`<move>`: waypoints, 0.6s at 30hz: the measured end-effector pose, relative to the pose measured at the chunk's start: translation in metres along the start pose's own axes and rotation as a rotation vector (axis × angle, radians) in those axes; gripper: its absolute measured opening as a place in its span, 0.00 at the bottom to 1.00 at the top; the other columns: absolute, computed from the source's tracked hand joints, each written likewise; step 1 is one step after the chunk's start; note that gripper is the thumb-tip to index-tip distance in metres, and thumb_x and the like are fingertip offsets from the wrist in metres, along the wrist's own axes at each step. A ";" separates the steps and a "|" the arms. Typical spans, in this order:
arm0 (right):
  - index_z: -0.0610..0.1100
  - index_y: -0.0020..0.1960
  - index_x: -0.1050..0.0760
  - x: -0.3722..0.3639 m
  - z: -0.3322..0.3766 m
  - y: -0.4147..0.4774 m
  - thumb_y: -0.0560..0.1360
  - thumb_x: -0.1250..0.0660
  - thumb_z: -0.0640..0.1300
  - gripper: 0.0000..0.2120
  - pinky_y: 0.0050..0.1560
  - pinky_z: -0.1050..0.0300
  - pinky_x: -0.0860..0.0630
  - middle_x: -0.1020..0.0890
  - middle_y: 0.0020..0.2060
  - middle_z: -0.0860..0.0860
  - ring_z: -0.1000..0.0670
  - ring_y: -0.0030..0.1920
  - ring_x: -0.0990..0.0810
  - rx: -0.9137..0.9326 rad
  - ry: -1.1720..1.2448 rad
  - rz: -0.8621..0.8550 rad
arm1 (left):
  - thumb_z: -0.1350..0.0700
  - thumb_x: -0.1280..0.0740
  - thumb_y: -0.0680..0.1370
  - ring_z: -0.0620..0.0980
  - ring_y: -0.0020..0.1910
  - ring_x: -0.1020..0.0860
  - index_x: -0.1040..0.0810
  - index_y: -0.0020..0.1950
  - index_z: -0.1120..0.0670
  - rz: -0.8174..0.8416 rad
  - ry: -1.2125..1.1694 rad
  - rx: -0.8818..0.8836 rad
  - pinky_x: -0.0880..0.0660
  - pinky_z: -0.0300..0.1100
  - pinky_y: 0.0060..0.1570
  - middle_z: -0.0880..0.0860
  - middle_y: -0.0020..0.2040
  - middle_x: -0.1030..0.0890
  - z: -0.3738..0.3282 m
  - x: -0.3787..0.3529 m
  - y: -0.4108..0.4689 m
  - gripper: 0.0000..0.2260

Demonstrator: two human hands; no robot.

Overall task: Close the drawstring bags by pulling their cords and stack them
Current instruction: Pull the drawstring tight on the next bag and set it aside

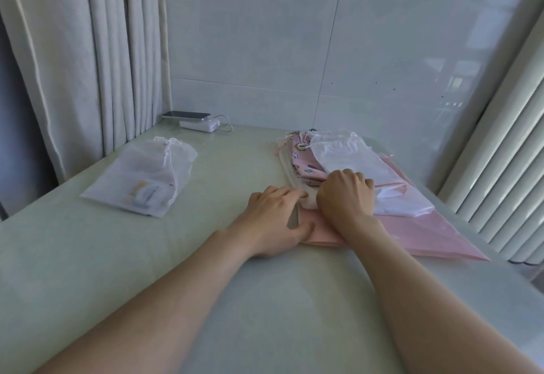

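Both hands are at the near-left corner of the bag pile, on the right side of the worktop.

- Left hand: palm down, fingers straight and close together, tips touching the pale edge of the pile. Thumb is spread out to the side and rests on the plain pink bag at the bottom.
- Right hand: knuckles up, fingers curled down into the layers just beside the left hand. The tips are hidden, so I can't tell what they pinch, if anything.
- Pile: the plain pink bag is lowest and sticks out toward the near right. A patterned pink bag shows on the left side. A white bag lies on top with its gathered mouth at the far end. Cord ends poke out at the far edge.
- One separate see-through bag lies flat on the left of the worktop, well apart from the pile. Its mouth is cinched at the far end and its white cord trails across it. Something pale shows inside but I can't make it out.
- Far edge by the tiled wall: a phone sits on a white power bank, with a cable looped beside them.
- Curtain on the left, radiator on the right.
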State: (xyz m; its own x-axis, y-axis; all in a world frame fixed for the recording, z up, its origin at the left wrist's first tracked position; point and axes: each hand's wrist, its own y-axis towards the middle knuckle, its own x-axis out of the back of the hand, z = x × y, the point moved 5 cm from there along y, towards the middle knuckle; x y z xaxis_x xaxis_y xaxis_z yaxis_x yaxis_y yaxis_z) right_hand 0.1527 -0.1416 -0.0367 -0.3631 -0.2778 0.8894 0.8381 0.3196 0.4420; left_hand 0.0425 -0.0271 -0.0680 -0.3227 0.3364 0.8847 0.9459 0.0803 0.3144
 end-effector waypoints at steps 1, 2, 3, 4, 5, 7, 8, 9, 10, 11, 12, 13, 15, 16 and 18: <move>0.44 0.40 0.28 0.004 0.002 -0.001 0.75 0.39 0.38 0.05 0.56 0.46 0.34 0.19 0.48 0.44 0.38 0.57 0.26 0.018 -0.016 -0.029 | 0.38 0.36 0.80 0.51 0.73 0.34 0.32 0.76 0.47 0.003 -0.003 0.001 0.38 0.52 0.72 0.47 0.73 0.27 0.000 0.000 -0.001 0.27; 0.44 0.36 0.33 0.009 0.004 -0.002 0.73 0.38 0.37 0.09 0.53 0.47 0.37 0.21 0.44 0.46 0.39 0.56 0.27 0.045 -0.039 -0.076 | 0.39 0.36 0.80 0.51 0.73 0.34 0.31 0.76 0.47 -0.004 -0.011 0.001 0.38 0.51 0.72 0.47 0.73 0.26 0.000 0.001 -0.001 0.26; 0.44 0.32 0.38 0.013 0.006 -0.003 0.72 0.37 0.35 0.13 0.49 0.48 0.39 0.25 0.39 0.47 0.39 0.54 0.28 0.077 -0.060 -0.122 | 0.41 0.35 0.80 0.52 0.73 0.33 0.30 0.75 0.47 -0.015 -0.023 0.002 0.38 0.51 0.72 0.47 0.72 0.26 0.000 0.002 -0.001 0.24; 0.45 0.31 0.42 0.017 0.008 -0.005 0.70 0.36 0.34 0.17 0.47 0.49 0.41 0.28 0.36 0.48 0.40 0.52 0.29 0.118 -0.067 -0.166 | 0.43 0.35 0.80 0.52 0.72 0.32 0.28 0.73 0.47 -0.030 -0.037 0.005 0.37 0.51 0.71 0.48 0.71 0.25 0.000 0.004 -0.001 0.22; 0.46 0.30 0.45 0.021 0.012 -0.008 0.67 0.34 0.32 0.20 0.45 0.49 0.42 0.31 0.33 0.49 0.40 0.48 0.28 0.169 -0.078 -0.201 | 0.45 0.35 0.81 0.53 0.71 0.31 0.26 0.72 0.48 -0.050 -0.047 0.007 0.36 0.51 0.70 0.48 0.70 0.23 0.001 0.006 -0.002 0.20; 0.47 0.29 0.49 0.025 0.017 -0.013 0.60 0.32 0.28 0.27 0.41 0.50 0.42 0.37 0.29 0.50 0.40 0.41 0.28 0.237 -0.110 -0.250 | 0.46 0.34 0.81 0.53 0.68 0.29 0.22 0.67 0.48 -0.104 -0.045 0.016 0.34 0.50 0.68 0.47 0.67 0.22 0.003 0.010 -0.003 0.16; 0.47 0.30 0.50 0.028 0.020 -0.015 0.58 0.32 0.26 0.28 0.40 0.50 0.42 0.40 0.27 0.51 0.41 0.39 0.30 0.264 -0.132 -0.235 | 0.46 0.34 0.80 0.52 0.66 0.28 0.21 0.65 0.47 -0.137 -0.036 0.021 0.34 0.50 0.67 0.47 0.65 0.22 0.005 0.012 -0.004 0.14; 0.47 0.30 0.50 0.032 0.022 -0.017 0.57 0.32 0.25 0.28 0.39 0.51 0.41 0.42 0.27 0.52 0.42 0.37 0.32 0.290 -0.166 -0.210 | 0.45 0.34 0.80 0.52 0.64 0.28 0.20 0.63 0.47 -0.172 -0.026 0.026 0.34 0.50 0.66 0.46 0.63 0.23 0.007 0.015 -0.006 0.14; 0.47 0.31 0.48 0.033 0.024 -0.019 0.59 0.32 0.25 0.27 0.39 0.51 0.41 0.41 0.27 0.52 0.43 0.38 0.34 0.301 -0.196 -0.180 | 0.43 0.35 0.79 0.51 0.62 0.27 0.19 0.60 0.46 -0.202 -0.015 0.031 0.34 0.49 0.65 0.45 0.61 0.24 0.009 0.018 -0.008 0.13; 0.46 0.33 0.45 0.035 0.026 -0.020 0.63 0.32 0.26 0.24 0.39 0.52 0.40 0.40 0.28 0.52 0.43 0.39 0.34 0.310 -0.199 -0.156 | 0.42 0.36 0.77 0.50 0.61 0.27 0.19 0.58 0.45 -0.223 -0.004 0.042 0.33 0.49 0.64 0.44 0.59 0.25 0.011 0.021 -0.010 0.14; 0.46 0.35 0.42 0.035 0.026 -0.019 0.66 0.32 0.27 0.21 0.38 0.53 0.39 0.38 0.30 0.51 0.44 0.39 0.34 0.307 -0.170 -0.158 | 0.40 0.38 0.76 0.50 0.60 0.27 0.18 0.56 0.45 -0.234 0.004 0.061 0.33 0.48 0.63 0.44 0.58 0.25 0.015 0.024 -0.012 0.15; 0.46 0.38 0.39 0.038 0.028 -0.019 0.67 0.32 0.28 0.19 0.35 0.54 0.40 0.36 0.33 0.51 0.45 0.39 0.33 0.301 -0.152 -0.176 | 0.40 0.39 0.75 0.50 0.59 0.26 0.18 0.55 0.45 -0.240 0.011 0.085 0.32 0.48 0.62 0.44 0.57 0.24 0.019 0.027 -0.014 0.16; 0.45 0.39 0.37 0.043 0.036 -0.024 0.63 0.29 0.29 0.19 0.29 0.58 0.47 0.33 0.35 0.49 0.45 0.34 0.35 0.288 -0.126 -0.187 | 0.40 0.39 0.75 0.51 0.58 0.25 0.18 0.53 0.45 -0.250 0.024 0.138 0.31 0.48 0.59 0.45 0.55 0.22 0.027 0.033 -0.017 0.15; 0.45 0.37 0.38 0.042 0.040 -0.025 0.59 0.28 0.28 0.22 0.28 0.60 0.53 0.32 0.35 0.47 0.45 0.30 0.38 0.289 -0.097 -0.210 | 0.41 0.37 0.77 0.51 0.58 0.25 0.18 0.53 0.45 -0.260 0.026 0.169 0.31 0.48 0.58 0.46 0.54 0.21 0.031 0.035 -0.019 0.13; 0.45 0.34 0.40 0.045 0.046 -0.026 0.55 0.28 0.27 0.23 0.30 0.63 0.57 0.28 0.34 0.43 0.47 0.25 0.43 0.314 -0.024 -0.311 | 0.44 0.35 0.79 0.52 0.57 0.25 0.17 0.51 0.45 -0.284 0.004 0.240 0.31 0.47 0.57 0.45 0.53 0.20 0.039 0.041 -0.022 0.09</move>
State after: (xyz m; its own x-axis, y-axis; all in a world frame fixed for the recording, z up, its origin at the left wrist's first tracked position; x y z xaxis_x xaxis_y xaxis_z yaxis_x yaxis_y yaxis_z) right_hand 0.0959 -0.1207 -0.0033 -0.5908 -0.3843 0.7095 0.5244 0.4854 0.6996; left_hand 0.0102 0.0219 -0.0524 -0.5729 0.2656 0.7754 0.7999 0.3876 0.4582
